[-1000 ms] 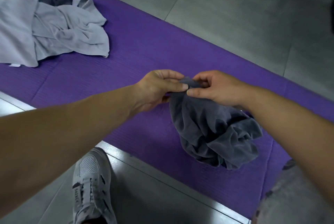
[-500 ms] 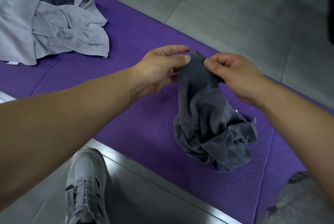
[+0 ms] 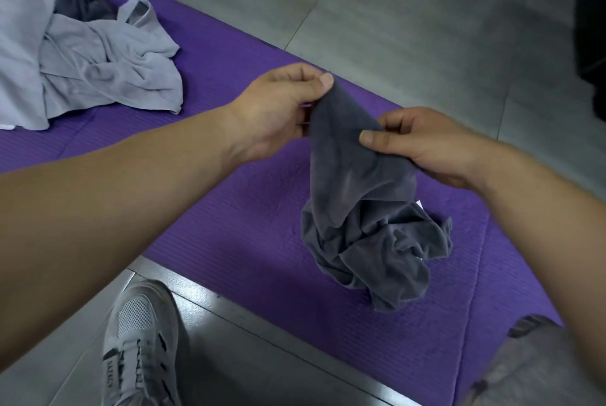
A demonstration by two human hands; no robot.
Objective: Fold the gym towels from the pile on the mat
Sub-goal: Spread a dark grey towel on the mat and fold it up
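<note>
A crumpled dark grey towel point(image 3: 367, 225) hangs from both my hands over the purple mat point(image 3: 229, 208), its lower folds bunched on the mat. My left hand point(image 3: 282, 110) pinches the towel's top corner between thumb and fingers. My right hand point(image 3: 423, 143) pinches its edge a little lower and to the right. At the far left of the mat lies the pile of light grey towels point(image 3: 82, 61), with another dark grey towel point(image 3: 82, 2) partly buried in it.
Grey floor tiles point(image 3: 426, 28) surround the mat. My grey sneaker point(image 3: 137, 346) stands on the tiles by the mat's near edge. My knee in grey fabric point(image 3: 541, 369) shows at the bottom right. A dark object point(image 3: 593, 28) sits at the right edge.
Both hands have lifted the dark grey towel's corner off the mat. My right hand has since slid down and to the right along the edge, away from my left hand.
</note>
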